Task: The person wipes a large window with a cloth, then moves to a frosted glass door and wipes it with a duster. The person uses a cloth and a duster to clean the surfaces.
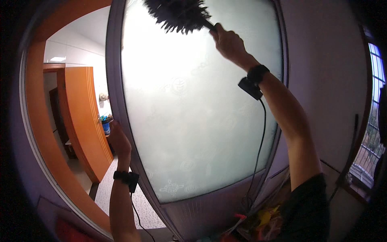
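Observation:
My right hand (229,42) is raised and closed around the handle of a dark, fluffy duster (180,13). The duster's head is in front of the upper part of a frosted glass door panel (193,109) with faint patterns; whether it touches the glass cannot be told. Lower at the left, my left hand (119,139) is at the edge of the panel's dark frame (116,75), its fingers partly hidden. Each wrist wears a black strap with a small box and a cable.
An orange-brown wooden door (83,118) stands open in the lit room beyond the doorway. Plastic bags and colourful items (264,219) lie low at the right, near the panel's foot. A barred window (370,121) is at the far right.

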Available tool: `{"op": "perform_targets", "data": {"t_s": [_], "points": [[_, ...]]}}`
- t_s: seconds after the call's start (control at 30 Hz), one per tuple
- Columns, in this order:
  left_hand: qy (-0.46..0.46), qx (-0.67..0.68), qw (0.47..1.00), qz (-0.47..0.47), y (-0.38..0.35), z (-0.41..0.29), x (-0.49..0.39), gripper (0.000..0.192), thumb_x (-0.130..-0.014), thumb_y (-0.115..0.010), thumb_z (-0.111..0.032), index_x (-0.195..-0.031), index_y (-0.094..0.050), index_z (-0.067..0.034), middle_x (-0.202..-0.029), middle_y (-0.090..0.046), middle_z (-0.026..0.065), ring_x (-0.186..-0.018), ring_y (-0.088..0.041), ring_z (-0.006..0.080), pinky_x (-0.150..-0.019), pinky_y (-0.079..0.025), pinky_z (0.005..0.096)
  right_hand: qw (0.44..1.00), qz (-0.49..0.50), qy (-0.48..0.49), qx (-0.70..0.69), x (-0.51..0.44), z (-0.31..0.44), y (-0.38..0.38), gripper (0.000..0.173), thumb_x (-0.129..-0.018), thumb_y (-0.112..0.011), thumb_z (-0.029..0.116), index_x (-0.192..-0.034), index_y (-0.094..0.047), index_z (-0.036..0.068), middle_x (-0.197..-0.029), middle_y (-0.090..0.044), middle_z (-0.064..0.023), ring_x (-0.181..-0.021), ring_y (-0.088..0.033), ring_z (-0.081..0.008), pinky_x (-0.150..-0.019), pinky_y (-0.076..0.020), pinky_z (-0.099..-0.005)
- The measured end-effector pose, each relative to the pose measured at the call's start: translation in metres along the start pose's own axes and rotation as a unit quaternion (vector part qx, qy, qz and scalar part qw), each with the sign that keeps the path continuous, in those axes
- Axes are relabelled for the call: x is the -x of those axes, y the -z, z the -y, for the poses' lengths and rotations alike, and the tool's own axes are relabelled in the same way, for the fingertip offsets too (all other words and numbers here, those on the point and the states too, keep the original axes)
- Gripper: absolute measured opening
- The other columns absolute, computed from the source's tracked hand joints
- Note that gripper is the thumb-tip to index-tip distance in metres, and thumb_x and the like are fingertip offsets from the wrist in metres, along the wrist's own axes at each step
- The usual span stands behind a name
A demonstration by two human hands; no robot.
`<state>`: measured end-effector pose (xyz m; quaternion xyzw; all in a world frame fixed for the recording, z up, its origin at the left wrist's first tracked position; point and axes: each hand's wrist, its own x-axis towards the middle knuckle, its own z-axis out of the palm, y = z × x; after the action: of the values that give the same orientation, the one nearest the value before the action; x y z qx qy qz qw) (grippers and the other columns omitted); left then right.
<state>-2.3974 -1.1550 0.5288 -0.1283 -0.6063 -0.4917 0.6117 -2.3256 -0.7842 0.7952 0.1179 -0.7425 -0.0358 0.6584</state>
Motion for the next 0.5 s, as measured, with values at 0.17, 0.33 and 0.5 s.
{"op": "perform_targets", "data": {"t_s": [0.17, 0.33, 0.5], "points": [[0.033, -0.017, 0.999, -0.006, 0.003, 0.000, 0.002, 0.051, -0.104, -0.029, -0.041, -0.087, -0.048, 0.003, -0.073, -0.043, 0.0073, -0.072, -0.039, 0.0201, -0.069, -0.038, 0.0333, 0.980, -0.064, -0.190, -0.002, -0.016, -0.092, -0.009, 0.039, -0.097, -0.039, 0.045, -0.101, -0.049, 0.008, -0.085, -0.067, -0.0220, -0.083, -0.064, -0.0457, -0.073, -0.0511, -0.0564], [0.080, -0.012, 0.996, 0.026, 0.010, 0.006, 0.000, 0.057, -0.103, -0.029, -0.045, -0.090, -0.051, 0.005, -0.075, -0.047, 0.0060, -0.075, -0.042, 0.0188, -0.069, -0.040, 0.0348, 0.941, 0.003, -0.338, 0.012, 0.036, -0.191, -0.001, 0.045, -0.098, -0.036, 0.041, -0.114, -0.052, 0.002, -0.107, -0.062, -0.0263, -0.099, -0.060, -0.0434, -0.084, -0.0485, -0.0517], [0.024, -0.039, 0.999, -0.023, 0.008, 0.017, 0.001, 0.058, -0.103, -0.027, -0.046, -0.101, -0.052, 0.007, -0.087, -0.054, 0.0107, -0.082, -0.047, 0.0224, -0.077, -0.042, 0.0352, 0.898, 0.013, -0.432, -0.077, 0.129, -0.242, 0.000, 0.048, -0.098, -0.038, 0.042, -0.113, -0.053, -0.001, -0.104, -0.063, -0.0257, -0.094, -0.059, -0.0441, -0.081, -0.0468, -0.0499]]}}
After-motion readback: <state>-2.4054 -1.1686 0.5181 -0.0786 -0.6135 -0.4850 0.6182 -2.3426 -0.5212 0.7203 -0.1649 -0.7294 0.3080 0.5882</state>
